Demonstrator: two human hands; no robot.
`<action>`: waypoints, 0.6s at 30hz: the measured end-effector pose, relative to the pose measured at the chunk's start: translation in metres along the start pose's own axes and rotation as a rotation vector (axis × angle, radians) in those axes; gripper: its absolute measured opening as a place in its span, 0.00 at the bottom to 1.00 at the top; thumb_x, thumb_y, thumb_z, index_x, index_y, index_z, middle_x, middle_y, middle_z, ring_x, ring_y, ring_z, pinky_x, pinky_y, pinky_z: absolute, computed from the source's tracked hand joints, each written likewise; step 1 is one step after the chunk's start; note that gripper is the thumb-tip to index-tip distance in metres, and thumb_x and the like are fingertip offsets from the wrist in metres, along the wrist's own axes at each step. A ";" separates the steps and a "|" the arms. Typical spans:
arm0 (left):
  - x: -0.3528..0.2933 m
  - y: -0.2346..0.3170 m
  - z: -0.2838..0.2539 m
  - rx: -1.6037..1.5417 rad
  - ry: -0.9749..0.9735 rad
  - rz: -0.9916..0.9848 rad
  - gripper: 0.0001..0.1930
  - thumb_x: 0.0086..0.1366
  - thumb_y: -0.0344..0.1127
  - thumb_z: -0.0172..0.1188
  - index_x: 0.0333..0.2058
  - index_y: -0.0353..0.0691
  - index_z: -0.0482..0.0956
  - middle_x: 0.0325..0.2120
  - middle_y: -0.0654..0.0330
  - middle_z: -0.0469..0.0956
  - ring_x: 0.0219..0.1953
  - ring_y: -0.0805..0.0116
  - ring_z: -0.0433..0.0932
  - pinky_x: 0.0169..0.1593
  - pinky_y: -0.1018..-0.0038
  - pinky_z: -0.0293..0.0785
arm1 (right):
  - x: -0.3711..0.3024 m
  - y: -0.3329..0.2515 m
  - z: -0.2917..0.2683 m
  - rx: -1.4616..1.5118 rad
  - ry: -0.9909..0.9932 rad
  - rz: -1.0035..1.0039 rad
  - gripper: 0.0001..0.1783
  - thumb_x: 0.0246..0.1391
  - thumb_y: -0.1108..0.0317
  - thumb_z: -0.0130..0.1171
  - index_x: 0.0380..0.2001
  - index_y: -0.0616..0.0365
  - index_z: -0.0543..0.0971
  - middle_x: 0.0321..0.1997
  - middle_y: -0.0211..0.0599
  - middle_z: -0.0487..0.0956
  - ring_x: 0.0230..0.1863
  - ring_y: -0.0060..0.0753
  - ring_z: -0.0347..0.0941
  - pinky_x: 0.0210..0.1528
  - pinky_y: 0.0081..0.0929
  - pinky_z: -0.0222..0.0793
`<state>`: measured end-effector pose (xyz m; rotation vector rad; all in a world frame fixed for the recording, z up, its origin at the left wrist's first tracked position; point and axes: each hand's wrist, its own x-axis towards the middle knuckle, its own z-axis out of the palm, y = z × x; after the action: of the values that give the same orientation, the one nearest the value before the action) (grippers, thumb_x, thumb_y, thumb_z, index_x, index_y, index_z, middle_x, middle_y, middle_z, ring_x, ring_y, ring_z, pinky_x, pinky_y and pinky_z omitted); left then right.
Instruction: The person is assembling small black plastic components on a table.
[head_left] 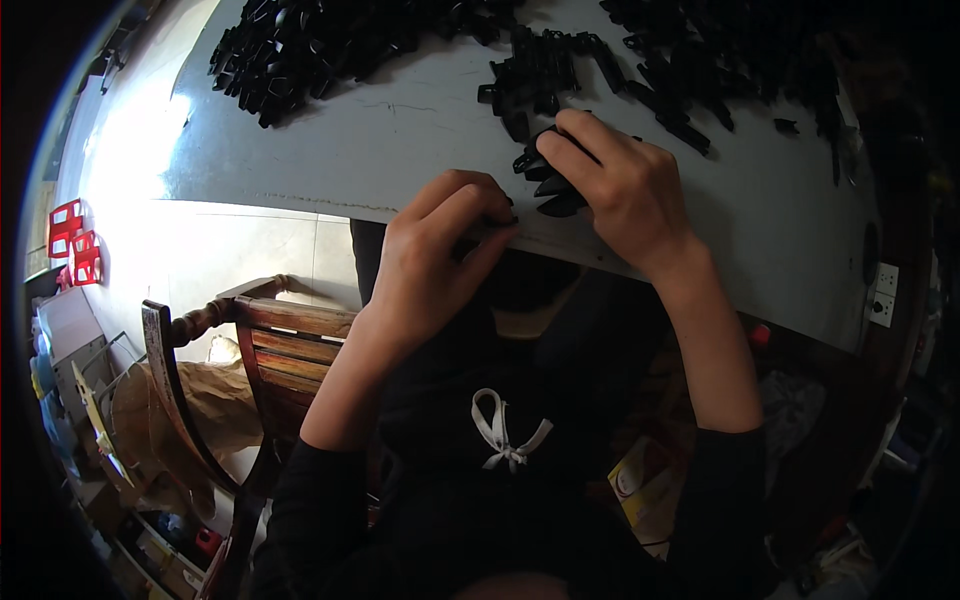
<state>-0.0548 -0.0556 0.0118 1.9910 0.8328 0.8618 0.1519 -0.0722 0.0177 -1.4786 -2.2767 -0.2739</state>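
My left hand (430, 245) is at the table's near edge, its fingers curled and thumb pressed toward them. A bit of something dark shows at those fingertips, too small to name. To its right, my right hand (635, 185) reaches over the tabletop with bent fingers closed on small black plastic parts (562, 204). Some of these parts stick out below the fingers, tapered in shape; the palm hides the others. Just beyond the right hand lies a loose cluster of black plastic parts (540, 70).
A large heap of black parts (300, 60) covers the table's far left, and another pile (720, 50) spreads at the far right. The grey table (330, 150) ends right before my body. A wooden chair (290, 345) stands at left, red plastic stools (75, 240) beyond it.
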 end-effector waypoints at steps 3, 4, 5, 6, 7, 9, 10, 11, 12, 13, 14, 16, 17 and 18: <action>-0.003 0.000 -0.003 -0.006 0.007 -0.010 0.08 0.50 0.19 0.63 0.30 0.32 0.75 0.37 0.56 0.76 0.34 0.68 0.80 0.38 0.77 0.76 | 0.003 -0.001 0.002 0.010 0.021 -0.021 0.13 0.45 0.80 0.55 0.37 0.57 0.79 0.35 0.32 0.77 0.27 0.28 0.78 0.24 0.22 0.73; -0.004 0.000 -0.004 -0.006 0.008 -0.011 0.08 0.50 0.19 0.63 0.30 0.32 0.75 0.37 0.56 0.76 0.34 0.68 0.80 0.38 0.77 0.76 | 0.004 -0.001 0.003 -0.008 -0.011 -0.004 0.13 0.45 0.80 0.55 0.36 0.58 0.79 0.35 0.32 0.77 0.27 0.29 0.78 0.24 0.23 0.73; -0.005 0.000 -0.005 -0.018 0.012 -0.006 0.08 0.49 0.19 0.63 0.30 0.32 0.76 0.37 0.56 0.77 0.34 0.68 0.80 0.38 0.77 0.76 | 0.004 -0.001 0.004 -0.024 -0.051 0.024 0.12 0.44 0.81 0.56 0.35 0.59 0.78 0.35 0.33 0.78 0.27 0.30 0.78 0.24 0.23 0.74; -0.005 0.000 -0.005 -0.030 0.018 -0.003 0.08 0.49 0.18 0.63 0.29 0.32 0.76 0.37 0.56 0.77 0.34 0.68 0.80 0.38 0.77 0.76 | 0.004 -0.001 0.005 -0.027 -0.043 0.009 0.12 0.44 0.81 0.56 0.35 0.59 0.78 0.35 0.33 0.78 0.27 0.30 0.78 0.24 0.23 0.74; -0.006 0.000 -0.006 -0.029 0.021 -0.004 0.08 0.49 0.18 0.63 0.29 0.32 0.76 0.37 0.56 0.77 0.34 0.68 0.80 0.38 0.77 0.76 | 0.005 -0.001 0.005 -0.042 -0.061 0.031 0.13 0.43 0.82 0.57 0.35 0.60 0.78 0.35 0.33 0.78 0.27 0.31 0.79 0.24 0.24 0.74; -0.006 0.000 -0.007 -0.022 0.017 -0.018 0.08 0.48 0.18 0.63 0.29 0.33 0.76 0.36 0.56 0.77 0.35 0.67 0.80 0.39 0.77 0.76 | 0.006 0.000 0.004 -0.054 -0.080 0.050 0.13 0.42 0.82 0.58 0.35 0.61 0.78 0.35 0.34 0.78 0.27 0.32 0.79 0.25 0.24 0.74; -0.006 0.000 -0.007 -0.019 0.022 -0.017 0.08 0.48 0.18 0.63 0.29 0.33 0.76 0.36 0.56 0.77 0.35 0.67 0.80 0.39 0.77 0.76 | 0.007 0.000 0.003 -0.073 -0.098 0.060 0.15 0.40 0.83 0.59 0.36 0.61 0.78 0.36 0.34 0.78 0.27 0.32 0.79 0.25 0.24 0.75; -0.006 0.000 -0.007 -0.020 0.028 0.011 0.09 0.49 0.18 0.63 0.30 0.33 0.76 0.35 0.57 0.77 0.34 0.65 0.79 0.38 0.76 0.76 | 0.008 0.000 0.001 -0.094 -0.136 0.087 0.17 0.39 0.83 0.60 0.36 0.61 0.78 0.37 0.34 0.78 0.28 0.33 0.79 0.26 0.25 0.75; -0.006 0.000 -0.008 -0.022 0.031 0.034 0.09 0.49 0.18 0.64 0.30 0.34 0.76 0.34 0.57 0.77 0.33 0.63 0.79 0.36 0.75 0.76 | 0.008 0.000 -0.002 -0.094 -0.115 0.071 0.17 0.39 0.83 0.60 0.36 0.61 0.78 0.37 0.34 0.78 0.28 0.33 0.79 0.26 0.25 0.75; -0.006 0.000 -0.009 -0.024 0.036 0.040 0.09 0.49 0.18 0.64 0.30 0.34 0.76 0.34 0.57 0.77 0.33 0.63 0.79 0.36 0.75 0.76 | 0.008 -0.001 -0.007 -0.032 -0.022 0.057 0.17 0.39 0.82 0.60 0.38 0.61 0.78 0.36 0.35 0.78 0.28 0.32 0.79 0.26 0.24 0.75; -0.006 0.000 -0.009 -0.037 0.054 0.061 0.09 0.49 0.19 0.64 0.30 0.34 0.76 0.35 0.57 0.77 0.33 0.63 0.79 0.36 0.75 0.76 | 0.007 -0.002 -0.012 0.034 0.069 0.040 0.18 0.39 0.81 0.61 0.39 0.61 0.78 0.35 0.35 0.78 0.28 0.32 0.79 0.26 0.24 0.75; -0.007 0.001 -0.013 -0.046 0.074 0.072 0.09 0.49 0.19 0.64 0.30 0.34 0.77 0.35 0.57 0.78 0.34 0.64 0.79 0.37 0.75 0.76 | 0.000 -0.011 -0.026 0.192 0.065 0.067 0.19 0.39 0.79 0.61 0.40 0.61 0.78 0.34 0.36 0.78 0.27 0.31 0.78 0.25 0.24 0.74; -0.008 0.003 -0.014 -0.072 0.071 0.069 0.08 0.49 0.19 0.64 0.29 0.34 0.77 0.36 0.56 0.78 0.34 0.64 0.80 0.37 0.75 0.76 | -0.004 -0.015 -0.032 0.342 0.064 0.103 0.19 0.40 0.78 0.62 0.41 0.61 0.78 0.32 0.36 0.78 0.27 0.30 0.78 0.25 0.23 0.74; -0.009 0.004 -0.016 -0.100 0.066 0.066 0.08 0.49 0.19 0.65 0.29 0.34 0.77 0.36 0.56 0.79 0.34 0.64 0.80 0.37 0.75 0.76 | -0.009 -0.020 -0.039 0.345 0.063 0.096 0.19 0.40 0.78 0.62 0.41 0.61 0.78 0.32 0.36 0.78 0.27 0.30 0.78 0.25 0.23 0.74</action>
<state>-0.0712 -0.0580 0.0196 1.9209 0.7500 0.9926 0.1461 -0.1023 0.0495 -1.3716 -2.0690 0.0958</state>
